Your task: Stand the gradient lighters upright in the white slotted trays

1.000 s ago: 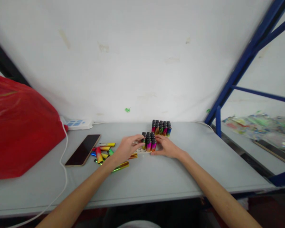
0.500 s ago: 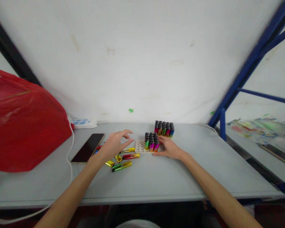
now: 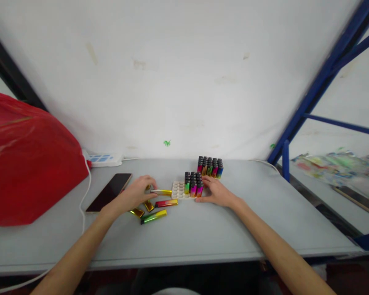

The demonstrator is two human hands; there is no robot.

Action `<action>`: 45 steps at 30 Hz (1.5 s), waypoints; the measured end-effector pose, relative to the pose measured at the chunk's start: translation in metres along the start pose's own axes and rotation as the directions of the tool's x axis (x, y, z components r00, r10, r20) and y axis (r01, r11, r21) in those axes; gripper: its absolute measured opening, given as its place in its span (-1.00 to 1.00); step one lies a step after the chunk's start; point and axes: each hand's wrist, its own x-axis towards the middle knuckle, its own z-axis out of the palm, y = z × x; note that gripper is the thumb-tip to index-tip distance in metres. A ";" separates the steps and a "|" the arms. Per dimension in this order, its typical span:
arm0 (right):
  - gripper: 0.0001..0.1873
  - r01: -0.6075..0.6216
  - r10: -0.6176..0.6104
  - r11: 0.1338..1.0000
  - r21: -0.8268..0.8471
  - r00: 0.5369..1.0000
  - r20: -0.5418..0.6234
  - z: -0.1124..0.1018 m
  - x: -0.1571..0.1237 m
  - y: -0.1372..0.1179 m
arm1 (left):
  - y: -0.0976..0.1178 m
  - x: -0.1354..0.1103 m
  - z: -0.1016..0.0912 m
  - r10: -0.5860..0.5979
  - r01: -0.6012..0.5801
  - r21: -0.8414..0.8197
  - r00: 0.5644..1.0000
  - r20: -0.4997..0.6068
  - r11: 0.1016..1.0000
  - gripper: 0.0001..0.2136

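Observation:
My left hand (image 3: 139, 191) is over a loose group of lighters, its thumb and fingertips closed around one end of a yellow lighter (image 3: 163, 192). That lighter points toward a white tray with round holes (image 3: 177, 189). Black-topped lighters (image 3: 193, 184) stand upright in the tray's right part; open holes show on its left. My right hand (image 3: 215, 191) curves around the tray's right side, the thumb at the front edge and fingers behind. A red-and-yellow lighter (image 3: 166, 203), a green-and-yellow lighter (image 3: 153, 216) and some gold ones lie near my left hand, partly hidden by it.
Behind the tray stands a second block of upright lighters (image 3: 210, 166). At left are a dark phone (image 3: 109, 192), a white power strip (image 3: 106, 160), a white cable (image 3: 85, 196) and a large red bag (image 3: 33, 172). A blue metal frame (image 3: 313, 90) rises at right.
My left hand has moved left and down, from open above the lighters to closed on the yellow lighter's end. My right hand stays at the tray. The view has shifted slightly.

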 end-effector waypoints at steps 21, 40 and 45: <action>-0.17 -0.006 0.006 1.000 0.014 1.000 0.016 -0.002 -0.001 -0.002 | 0.072 0.032 0.035 -0.050 0.348 -0.936 0.935 0.351 -0.054 -0.64; -0.17 0.017 -0.017 0.999 0.034 1.000 -0.006 -0.005 0.000 -0.005 | 0.078 0.027 0.041 -0.058 0.057 -0.927 0.998 0.038 0.371 -0.77; -0.15 0.017 -0.017 0.999 0.044 1.000 -0.001 -0.008 0.001 -0.008 | 0.080 0.025 0.039 0.090 -0.162 -0.682 0.986 -0.140 0.713 -0.81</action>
